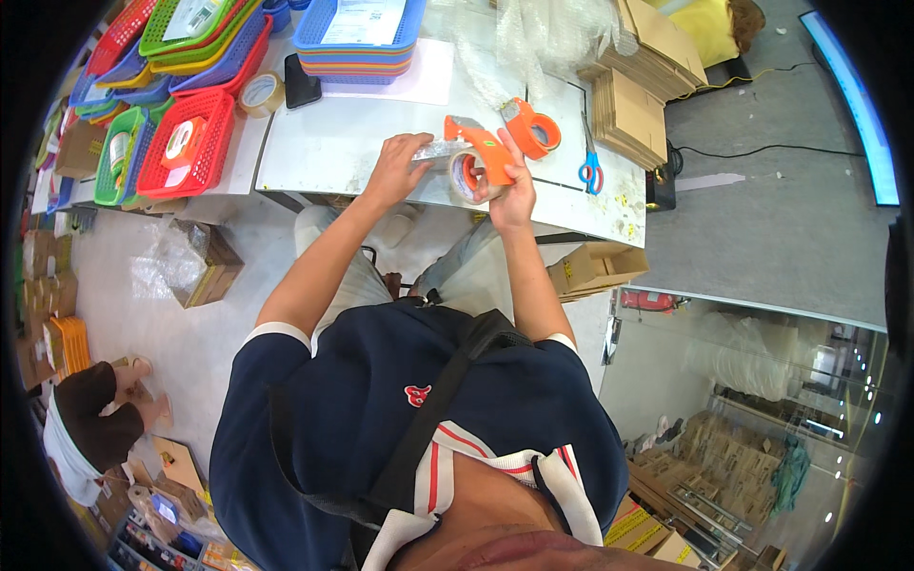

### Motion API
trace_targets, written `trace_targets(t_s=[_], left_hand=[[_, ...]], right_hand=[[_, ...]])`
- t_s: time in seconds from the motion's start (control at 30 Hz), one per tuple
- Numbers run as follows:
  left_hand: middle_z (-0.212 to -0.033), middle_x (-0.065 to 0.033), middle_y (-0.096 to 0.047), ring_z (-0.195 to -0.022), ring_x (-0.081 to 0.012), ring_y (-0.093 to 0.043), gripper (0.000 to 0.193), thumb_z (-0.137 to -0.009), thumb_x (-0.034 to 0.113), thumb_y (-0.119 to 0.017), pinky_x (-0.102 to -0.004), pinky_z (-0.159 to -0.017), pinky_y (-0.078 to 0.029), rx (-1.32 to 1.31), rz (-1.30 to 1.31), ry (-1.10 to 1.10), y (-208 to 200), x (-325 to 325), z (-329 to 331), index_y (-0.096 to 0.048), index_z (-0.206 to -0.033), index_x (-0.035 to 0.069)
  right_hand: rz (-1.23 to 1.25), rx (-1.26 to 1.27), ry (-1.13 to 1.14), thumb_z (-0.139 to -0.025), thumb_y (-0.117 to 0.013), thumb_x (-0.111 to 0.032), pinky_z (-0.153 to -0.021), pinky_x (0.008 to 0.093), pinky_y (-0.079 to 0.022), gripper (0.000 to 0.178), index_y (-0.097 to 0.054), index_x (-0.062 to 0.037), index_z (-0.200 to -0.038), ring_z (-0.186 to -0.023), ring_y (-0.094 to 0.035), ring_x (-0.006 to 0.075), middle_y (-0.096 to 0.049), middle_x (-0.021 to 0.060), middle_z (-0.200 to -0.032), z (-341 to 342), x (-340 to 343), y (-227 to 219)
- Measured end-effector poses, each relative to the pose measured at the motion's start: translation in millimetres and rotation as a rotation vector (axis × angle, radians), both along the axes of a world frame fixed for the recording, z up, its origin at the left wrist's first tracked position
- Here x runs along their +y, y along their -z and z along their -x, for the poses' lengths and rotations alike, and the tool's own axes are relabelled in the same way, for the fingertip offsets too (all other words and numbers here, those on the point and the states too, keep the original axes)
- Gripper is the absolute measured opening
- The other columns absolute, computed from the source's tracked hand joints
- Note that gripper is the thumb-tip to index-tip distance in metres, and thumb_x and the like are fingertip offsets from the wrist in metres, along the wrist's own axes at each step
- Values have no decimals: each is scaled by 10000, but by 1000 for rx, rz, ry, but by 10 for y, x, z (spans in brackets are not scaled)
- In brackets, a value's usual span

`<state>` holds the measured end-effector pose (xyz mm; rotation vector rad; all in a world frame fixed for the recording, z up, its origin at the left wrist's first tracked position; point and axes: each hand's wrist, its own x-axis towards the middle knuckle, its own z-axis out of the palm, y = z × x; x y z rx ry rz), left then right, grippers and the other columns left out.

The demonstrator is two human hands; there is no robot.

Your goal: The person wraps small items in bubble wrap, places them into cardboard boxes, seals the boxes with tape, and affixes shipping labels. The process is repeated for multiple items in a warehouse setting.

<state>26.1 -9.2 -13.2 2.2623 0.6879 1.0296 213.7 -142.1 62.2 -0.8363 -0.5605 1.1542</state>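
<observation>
My right hand (515, 195) is closed round an orange tape dispenser (487, 152) with a roll of clear tape (465, 178) on it, held above the table's near edge. My left hand (392, 173) pinches a small, shiny clear packet (438, 149), which looks wrapped in bubble wrap. The dispenser's head is right beside that packet; whether tape touches it I cannot tell. Just beyond my right hand, a second orange tape dispenser (531, 129) lies on the table. To its right are scissors (591, 171) with blue and red handles.
Stacked coloured baskets (357, 59) stand at the back, beside a black phone (302, 81) and a tape roll (260, 95). More baskets (190, 143) fill the left. Bubble wrap (533, 48) and folded cartons (628, 119) lie back right. Another person (90, 419) is at lower left.
</observation>
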Motion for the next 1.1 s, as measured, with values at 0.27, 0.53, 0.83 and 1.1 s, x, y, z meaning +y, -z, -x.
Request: trace_targets(t_s=[0.27, 0.53, 0.83, 1.1], left_hand=[[-1288, -106, -652, -1201, -326, -568, 544, -799, 125, -781, -420, -1033, -438, 113, -18, 39, -57, 93, 35, -616, -1314, 65], [-1167, -144, -709, -1077, -348, -641, 468, -778, 100, -784, -423, -970, -496, 149, 89, 31, -210, 104, -26, -685, -1233, 47], [-1175, -155, -706, -1025, -367, -641, 460, -779, 85, -767, -427, -926, -513, 162, -5, 14, -87, 142, -59, -687, -1230, 41], [-1114, -192, -715, -994, -409, -639, 400, -800, 99, -733, -458, -918, -501, 154, 46, 22, -198, 155, -94, -696, -1191, 22]], right_hand=[[186, -296, -142, -878, -411, -93, -646, 339, -599, 693, -339, -9, -1562, -933, -670, 222, -610, 192, -1307, 159, -40, -98], [198, -341, -128, -895, -374, -70, -644, 373, -599, 657, -365, -23, -1550, -826, -668, 231, -623, 181, -1210, 314, -115, -119], [169, -351, -119, -963, -434, -55, -705, 351, -590, 578, -401, -43, -1539, -831, -661, 192, -611, 137, -1264, 359, -249, -8], [217, -418, -99, -965, -453, -52, -677, 337, -592, 556, -436, -41, -1521, -879, -670, 177, -627, 125, -1252, 344, -514, 101]])
